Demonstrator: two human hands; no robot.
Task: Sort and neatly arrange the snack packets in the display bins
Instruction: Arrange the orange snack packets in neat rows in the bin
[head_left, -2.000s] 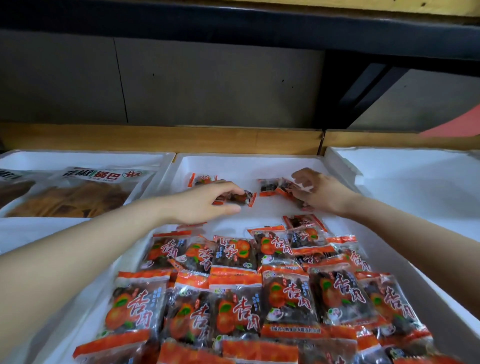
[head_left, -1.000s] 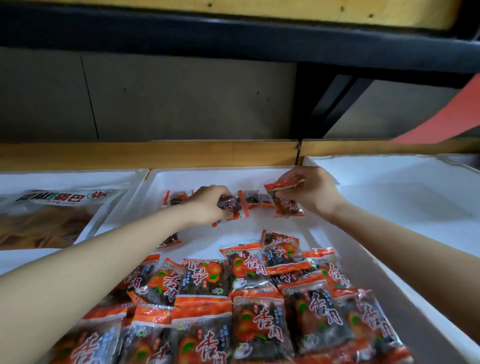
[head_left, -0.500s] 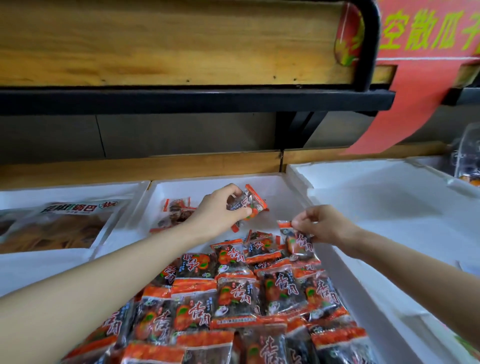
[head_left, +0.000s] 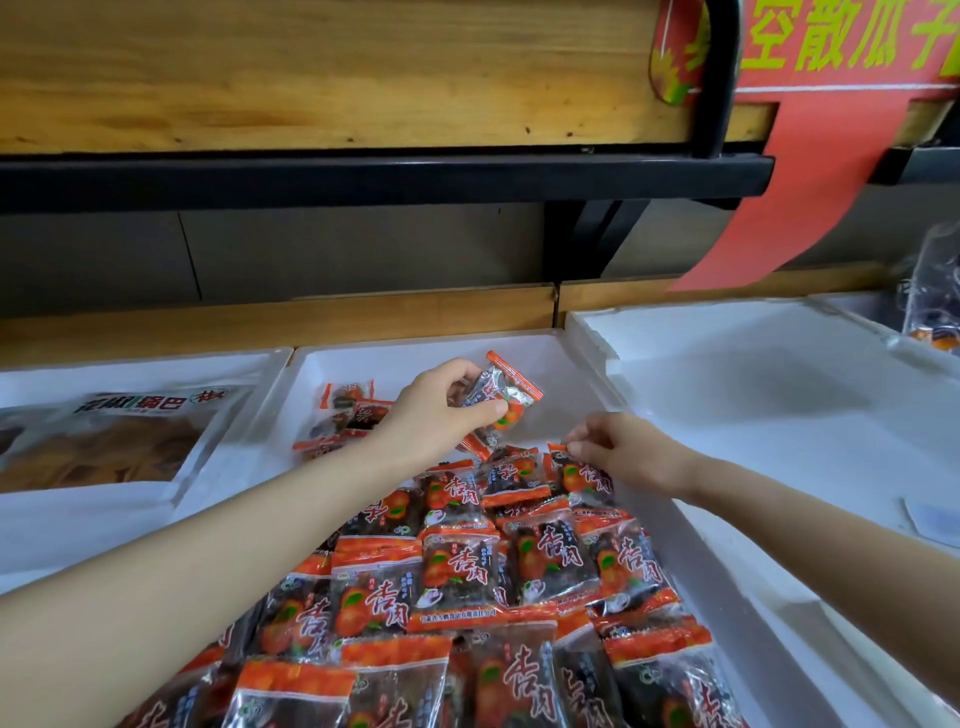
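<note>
Wooden shelf front, black metal rail, grey back panel, red banner hanging at right

Soft even light, wide-angle edge distortion

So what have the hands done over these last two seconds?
The left hand lifted a packet from the far end of the bin; the right hand drew another packet back to the rows, pinching it. Those rows and the loose packets far left stayed.

Shop: display bins, red banner
</note>
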